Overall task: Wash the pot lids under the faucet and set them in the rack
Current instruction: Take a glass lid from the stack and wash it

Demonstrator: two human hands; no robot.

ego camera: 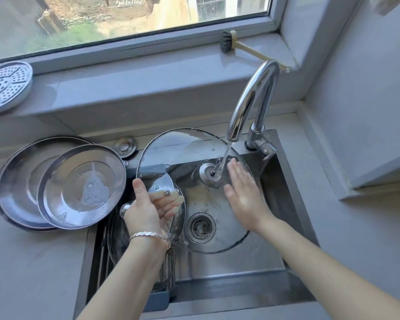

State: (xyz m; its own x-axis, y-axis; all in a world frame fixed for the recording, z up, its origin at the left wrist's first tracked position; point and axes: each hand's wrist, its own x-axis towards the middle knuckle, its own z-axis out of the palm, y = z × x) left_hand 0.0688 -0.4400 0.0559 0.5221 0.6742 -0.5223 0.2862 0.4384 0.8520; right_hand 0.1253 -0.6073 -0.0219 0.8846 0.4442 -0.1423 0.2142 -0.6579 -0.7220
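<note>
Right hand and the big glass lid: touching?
Touching. The head view shows the right hand laid flat on the big glass lid, fingers straight, beside the water stream.

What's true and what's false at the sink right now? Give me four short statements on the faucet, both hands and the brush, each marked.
1. Water runs from the faucet onto the large glass lid. True.
2. The brush lies in the sink. False: it lies on the window sill.
3. The right hand lies flat on the large glass lid, fingers straight. True.
4. The left hand is empty. False: it grips a small glass lid at the rim.
</note>
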